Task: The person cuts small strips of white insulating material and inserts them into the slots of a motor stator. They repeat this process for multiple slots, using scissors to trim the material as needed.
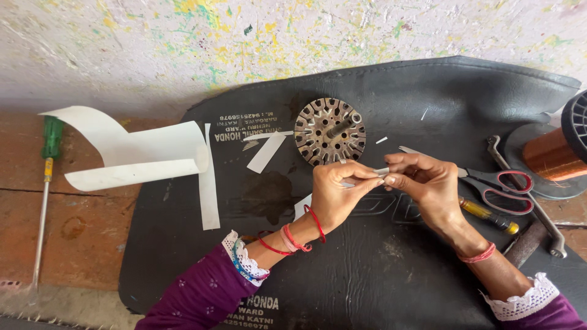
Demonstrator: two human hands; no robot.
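Not much in the way of labels here, no packages or screens at all. Only printed stuff is on the black mat: a block of white lettering near its upper left edge, just left of the round metal part and upside down from this view, and another white lettering patch at the bottom edge between the two sleeves, partly cut off

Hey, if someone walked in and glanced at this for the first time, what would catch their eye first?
Probably the two hands meeting mid-frame, the left hand and right hand pinching a small white paper strip between them. Just above sits a round slotted metal motor core on a black mat. The copper wire spool at the right edge and the curled white paper sheet at the left also stand out.
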